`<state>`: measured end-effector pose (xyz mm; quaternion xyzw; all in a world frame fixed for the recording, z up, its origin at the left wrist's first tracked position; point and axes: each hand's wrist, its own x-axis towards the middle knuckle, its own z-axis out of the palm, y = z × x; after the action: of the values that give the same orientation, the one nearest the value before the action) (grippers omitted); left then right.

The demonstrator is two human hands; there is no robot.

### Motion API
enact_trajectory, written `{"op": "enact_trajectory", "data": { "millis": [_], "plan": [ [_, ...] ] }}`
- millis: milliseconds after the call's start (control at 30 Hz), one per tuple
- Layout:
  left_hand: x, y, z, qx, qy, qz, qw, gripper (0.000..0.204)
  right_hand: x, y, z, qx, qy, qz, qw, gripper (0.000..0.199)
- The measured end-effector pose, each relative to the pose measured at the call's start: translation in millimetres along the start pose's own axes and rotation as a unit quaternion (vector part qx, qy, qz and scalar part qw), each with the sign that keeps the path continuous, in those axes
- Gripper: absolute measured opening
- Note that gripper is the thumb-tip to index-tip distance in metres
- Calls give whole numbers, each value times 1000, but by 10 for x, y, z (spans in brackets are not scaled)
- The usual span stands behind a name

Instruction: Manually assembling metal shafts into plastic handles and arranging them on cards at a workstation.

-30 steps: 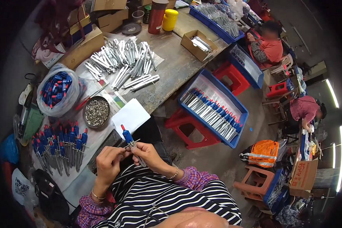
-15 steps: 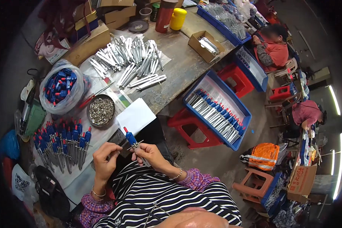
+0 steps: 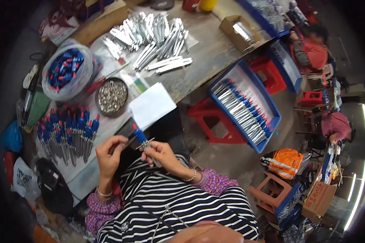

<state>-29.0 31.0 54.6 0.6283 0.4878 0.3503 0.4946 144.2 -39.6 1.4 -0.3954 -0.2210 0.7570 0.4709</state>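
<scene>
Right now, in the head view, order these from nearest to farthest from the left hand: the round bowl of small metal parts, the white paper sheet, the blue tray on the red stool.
1. White paper sheet, just above the left hand.
2. Bowl of small metal parts, farther up the table.
3. Blue tray, far right, off the table.

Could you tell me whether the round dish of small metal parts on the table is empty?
No, the round dish is filled nearly to its rim with small silvery metal parts.

A small assembly workshop: a worn workbench heaped with metal parts, blue trays of finished pieces, plastic stools, seated workers far right.
</scene>
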Motion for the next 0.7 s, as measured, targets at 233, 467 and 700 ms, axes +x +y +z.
{"op": "enact_trajectory", "data": {
  "millis": [233, 467, 700],
  "plan": [
    [10, -4, -17, 10, -1, -4, 1000, 11, -52, 79, -43, 11, 10, 2, 1000, 21],
    [-51, -22, -10, 13, 12, -7, 1000, 12, -165, 244, -27, 29, -10, -6, 999, 22],
    [-52, 21, -6, 22, 38, -12, 999, 13, -260, 306, 23, 7, -49, -11, 999, 21]
  ]
}}
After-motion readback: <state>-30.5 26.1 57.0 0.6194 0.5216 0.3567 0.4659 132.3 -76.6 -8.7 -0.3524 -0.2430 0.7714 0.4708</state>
